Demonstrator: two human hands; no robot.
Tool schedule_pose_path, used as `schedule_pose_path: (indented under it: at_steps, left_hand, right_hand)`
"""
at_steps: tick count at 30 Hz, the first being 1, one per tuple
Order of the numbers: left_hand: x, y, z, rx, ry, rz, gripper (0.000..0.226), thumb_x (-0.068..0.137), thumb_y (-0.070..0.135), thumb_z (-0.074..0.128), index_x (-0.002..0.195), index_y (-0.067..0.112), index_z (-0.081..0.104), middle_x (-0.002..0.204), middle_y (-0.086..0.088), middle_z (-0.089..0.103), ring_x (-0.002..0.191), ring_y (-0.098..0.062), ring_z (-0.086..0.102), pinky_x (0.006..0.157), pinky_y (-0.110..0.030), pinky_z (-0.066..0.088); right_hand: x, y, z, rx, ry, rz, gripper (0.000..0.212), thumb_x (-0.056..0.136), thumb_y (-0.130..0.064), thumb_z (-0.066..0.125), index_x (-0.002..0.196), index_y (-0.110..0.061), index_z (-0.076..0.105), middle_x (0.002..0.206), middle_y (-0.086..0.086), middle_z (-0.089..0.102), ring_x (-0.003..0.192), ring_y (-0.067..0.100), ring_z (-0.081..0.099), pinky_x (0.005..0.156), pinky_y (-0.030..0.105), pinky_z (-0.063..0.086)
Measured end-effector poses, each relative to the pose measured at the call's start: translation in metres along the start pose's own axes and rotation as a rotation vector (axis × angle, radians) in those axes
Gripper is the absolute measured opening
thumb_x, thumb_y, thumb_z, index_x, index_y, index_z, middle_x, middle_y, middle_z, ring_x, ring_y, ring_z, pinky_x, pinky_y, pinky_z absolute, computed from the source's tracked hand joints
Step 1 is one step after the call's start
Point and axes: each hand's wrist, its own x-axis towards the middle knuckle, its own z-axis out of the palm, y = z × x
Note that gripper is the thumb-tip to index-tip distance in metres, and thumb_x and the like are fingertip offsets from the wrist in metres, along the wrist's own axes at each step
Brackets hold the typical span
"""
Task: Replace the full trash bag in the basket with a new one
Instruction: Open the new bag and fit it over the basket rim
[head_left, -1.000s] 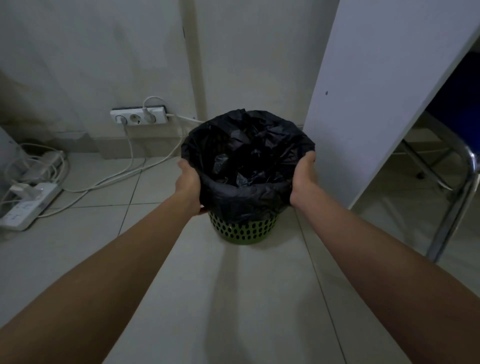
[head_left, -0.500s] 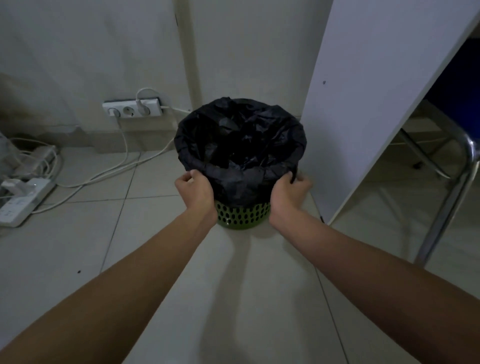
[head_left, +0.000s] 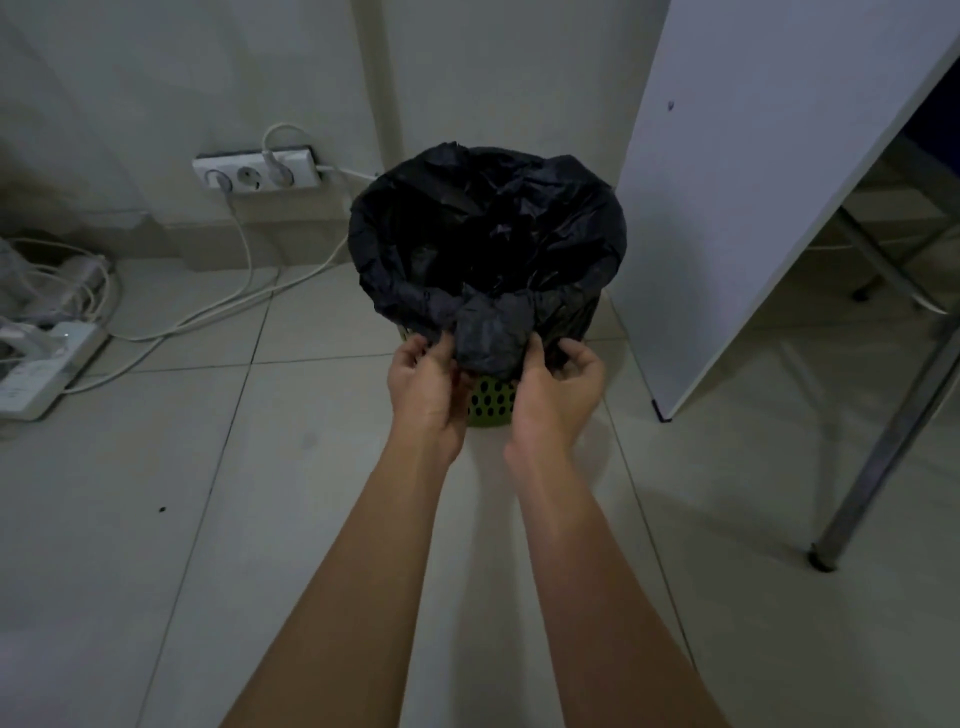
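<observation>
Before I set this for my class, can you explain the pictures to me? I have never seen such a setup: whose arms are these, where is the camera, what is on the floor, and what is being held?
There is no machine here. The two bare arms belong to a person, and the camera is worn on that person's head, looking forward and down, so you see what they see.

On the tiled floor stands a small green basket with holes in its side. It is lined with a black trash bag whose edge is folded over the rim. At the near side the plastic is bunched into a lump, and the left hand and the right hand both pinch the bag there.

A white panel stands to the right of the basket. To the left are a wall socket and, on the floor, a power strip.
</observation>
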Motion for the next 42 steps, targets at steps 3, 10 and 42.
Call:
schedule_pose_path:
  at_steps: [3, 10, 42]
  left_hand:
    - [-0.006, 0.002, 0.004, 0.215, -0.011, 0.013, 0.015, 0.096, -0.005, 0.054, 0.105, 0.004, 0.062, 0.08, -0.009, 0.068, 0.07, -0.019, 0.061, 0.069, -0.03, 0.052]
    - [-0.02, 0.002, 0.008, 0.547, -0.042, 0.126, 0.031, 0.095, 0.05, 0.054, 0.097, 0.02, 0.062, 0.09, 0.0, 0.066, 0.078, -0.014, 0.063, 0.077, -0.033, 0.055]
    - [-0.004, 0.019, 0.001, 0.632, -0.058, 0.118, 0.031, 0.09, 0.006, 0.069, 0.12, 0.008, 0.058, 0.103, 0.002, 0.071, 0.088, -0.007, 0.063, 0.068, -0.02, 0.046]
  right_hand:
    - [-0.012, -0.006, 0.002, -0.098, -0.041, -0.111, 0.011, 0.1, -0.018, 0.06, 0.104, -0.011, 0.068, 0.107, 0.004, 0.069, 0.099, 0.014, 0.066, 0.072, 0.007, 0.052]
    - [-0.034, 0.011, 0.014, -0.443, -0.261, -0.167, 0.077, 0.073, -0.076, 0.064, 0.122, -0.018, 0.059, 0.14, -0.005, 0.038, 0.124, 0.018, 0.054, 0.1, 0.039, 0.053]
    - [0.008, 0.002, 0.006, 0.171, -0.313, 0.381, 0.011, 0.093, 0.004, 0.058, 0.103, 0.004, 0.062, 0.086, 0.018, 0.067, 0.073, 0.024, 0.066, 0.066, 0.031, 0.061]
